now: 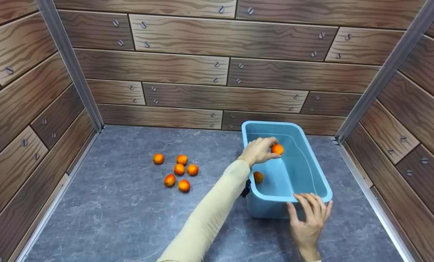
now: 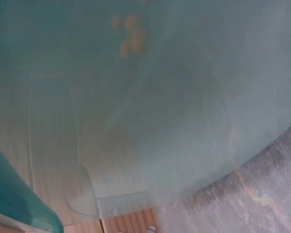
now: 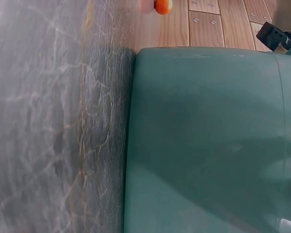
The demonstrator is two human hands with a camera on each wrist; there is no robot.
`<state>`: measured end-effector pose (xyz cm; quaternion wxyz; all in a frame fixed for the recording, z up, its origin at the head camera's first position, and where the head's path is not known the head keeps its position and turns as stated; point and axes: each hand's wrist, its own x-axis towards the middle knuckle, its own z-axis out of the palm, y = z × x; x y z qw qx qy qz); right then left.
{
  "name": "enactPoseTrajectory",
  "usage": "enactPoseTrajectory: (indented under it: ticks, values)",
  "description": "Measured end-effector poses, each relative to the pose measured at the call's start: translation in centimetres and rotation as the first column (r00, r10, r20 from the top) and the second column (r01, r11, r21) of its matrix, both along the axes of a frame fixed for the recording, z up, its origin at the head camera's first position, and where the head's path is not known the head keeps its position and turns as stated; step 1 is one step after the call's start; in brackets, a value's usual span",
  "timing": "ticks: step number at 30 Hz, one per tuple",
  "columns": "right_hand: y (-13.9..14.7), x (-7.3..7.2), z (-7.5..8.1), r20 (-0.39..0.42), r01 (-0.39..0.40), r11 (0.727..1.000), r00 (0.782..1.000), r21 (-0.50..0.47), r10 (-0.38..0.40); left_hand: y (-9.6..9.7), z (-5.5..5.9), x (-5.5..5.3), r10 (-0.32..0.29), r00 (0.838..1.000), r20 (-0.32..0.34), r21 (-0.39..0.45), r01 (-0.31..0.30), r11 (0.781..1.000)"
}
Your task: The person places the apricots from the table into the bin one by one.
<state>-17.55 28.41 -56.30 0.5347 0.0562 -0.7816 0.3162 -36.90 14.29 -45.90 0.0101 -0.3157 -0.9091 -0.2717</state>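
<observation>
My left hand [image 1: 259, 151] is over the inside of a blue plastic bin [image 1: 283, 198], pinching a small orange [image 1: 277, 149] between thumb and fingers. Below it, another small orange [image 1: 258, 177] lies on the bin floor by the left wall. My right hand [image 1: 309, 218] holds the bin's near rim, fingertips hooked over the edge and thumb against the outer wall. In the right wrist view the bin's outer wall [image 3: 203, 126] fills much of the frame. Through the bluish wall [image 2: 208, 97] in the left wrist view, blurred oranges [image 2: 138, 41] show.
Left of the bin, several small oranges [image 1: 179, 169] lie in a loose group on the grey marbled surface [image 1: 111, 211]. Wood-patterned panels [image 1: 188, 65] enclose the back and both sides, with metal strips [image 1: 378, 72] at the corners. A black strap device [image 1: 245, 189] sits at the left wrist.
</observation>
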Motion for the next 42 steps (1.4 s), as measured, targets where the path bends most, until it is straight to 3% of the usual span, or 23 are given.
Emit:
enactPoseTrajectory:
  ticks: [12,17,22,25,27,29,31,33,35,39,42]
  values:
    - [-0.1,-0.1,-0.1,-0.015,-0.001,1.0,1.0,-0.009,0.001,-0.3,0.0,0.2,-0.002,0.999,0.049,0.04,0.0,0.999]
    - [0.0,-0.1,-0.2,-0.01,-0.003,1.0,1.0,-0.007,0.002,-0.9,-0.1,0.3,-0.025,0.997,0.08,0.175,0.01,0.984]
    - [-0.1,0.1,-0.2,0.003,0.01,1.0,1.0,-0.008,-0.01,-1.9,-0.2,0.8,-0.149,0.978,0.147,0.406,0.077,0.91]
    - [-0.1,0.0,0.0,0.0,0.006,1.0,1.0,-0.009,-0.006,-3.1,-0.2,1.2,-0.202,0.968,0.147,0.469,0.112,0.876]
    - [0.0,0.1,0.0,0.006,-0.001,1.0,1.0,-0.006,0.001,-4.2,-0.4,1.5,-0.199,0.975,0.099,0.475,0.13,0.87]
    - [0.0,0.0,0.1,0.004,-0.013,1.0,1.0,-0.005,0.013,-5.7,-0.7,1.5,-0.166,0.986,-0.004,0.454,0.15,0.878]
    - [0.0,-0.1,0.0,-0.001,-0.017,1.0,1.0,-0.009,0.017,-7.5,-1.2,1.6,-0.124,0.987,-0.098,0.444,0.155,0.883]
    - [0.0,-0.1,-0.1,-0.012,-0.015,1.0,1.0,-0.014,0.015,-9.2,-1.9,1.6,-0.081,0.986,-0.148,0.458,0.141,0.877]
    - [0.0,-0.1,-0.1,-0.018,-0.012,1.0,1.0,-0.019,0.011,-11.0,-2.8,1.5,-0.053,0.991,-0.122,0.518,0.109,0.848]
    - [0.1,-0.1,-0.2,-0.01,-0.013,1.0,1.0,-0.022,0.013,-14.4,-4.4,1.2,0.003,1.0,0.023,0.653,-0.017,0.757]
    - [0.1,-0.2,-0.1,0.003,-0.023,0.999,1.0,-0.022,0.023,-16.9,-5.6,0.9,0.067,0.993,0.099,0.678,-0.116,0.726]
